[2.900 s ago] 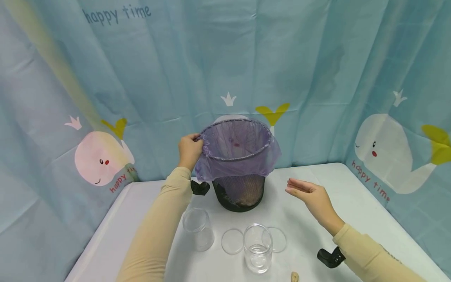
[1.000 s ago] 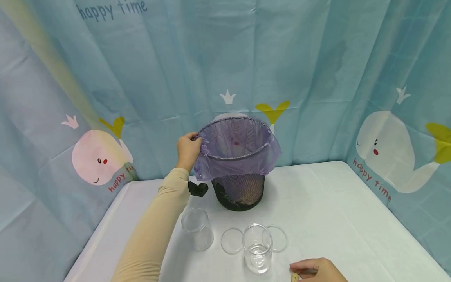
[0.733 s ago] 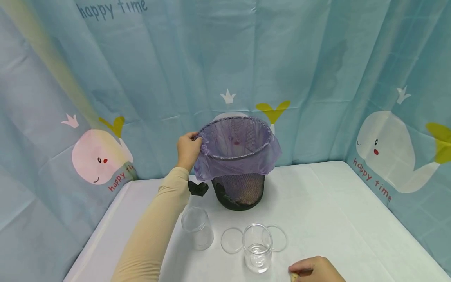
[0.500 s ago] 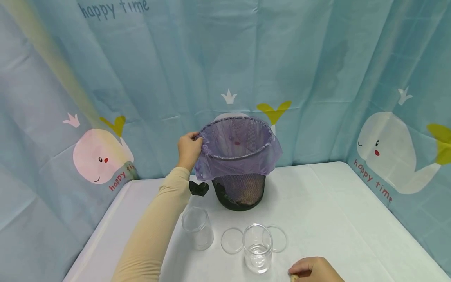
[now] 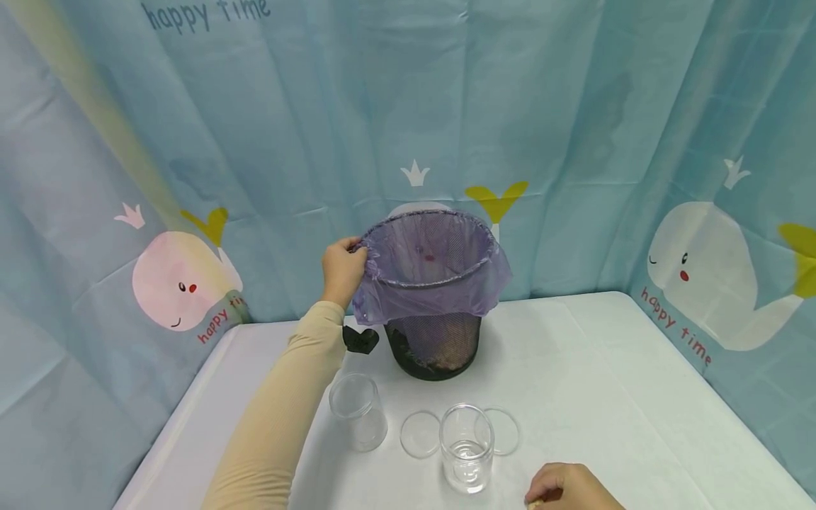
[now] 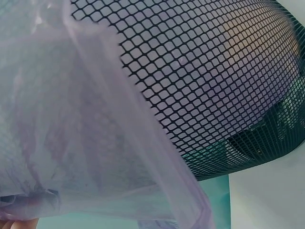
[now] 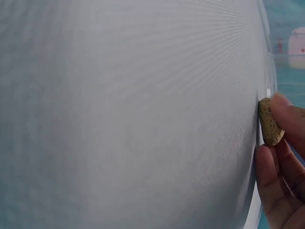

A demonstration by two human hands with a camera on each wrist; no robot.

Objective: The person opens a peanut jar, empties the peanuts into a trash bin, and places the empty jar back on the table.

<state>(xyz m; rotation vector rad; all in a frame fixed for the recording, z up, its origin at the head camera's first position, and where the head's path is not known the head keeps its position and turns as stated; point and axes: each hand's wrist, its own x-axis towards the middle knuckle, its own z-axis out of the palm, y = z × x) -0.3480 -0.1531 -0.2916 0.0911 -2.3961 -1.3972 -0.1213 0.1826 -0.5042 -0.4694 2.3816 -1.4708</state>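
Note:
At the back of the table stands a black mesh waste bin [image 5: 440, 347] lined with a thin purple bin bag [image 5: 433, 301] folded over its rim. My left hand [image 5: 343, 273] grips the bag and rim on the left side; in the left wrist view only its fingertips [image 6: 21, 224] show, mostly behind the bag. Low at the front, my right hand [image 5: 572, 487] pinches a peanut in its shell [image 7: 269, 121] between thumb and fingers, close to the tabletop. In the head view the peanut is almost hidden by the hand.
One clear glass jar [image 5: 467, 464] stands left of my right hand, another clear jar [image 5: 359, 425] by my left forearm. Two clear round lids lie between and behind them: one lid [image 5: 418, 434], the other lid [image 5: 506, 432]. A printed blue curtain [image 5: 287, 142] encloses the white table [image 5: 586, 382].
My right hand has come down from beside the bin to the table's front and taken the peanut between its fingers. The left hand keeps its grip on the bin's rim.

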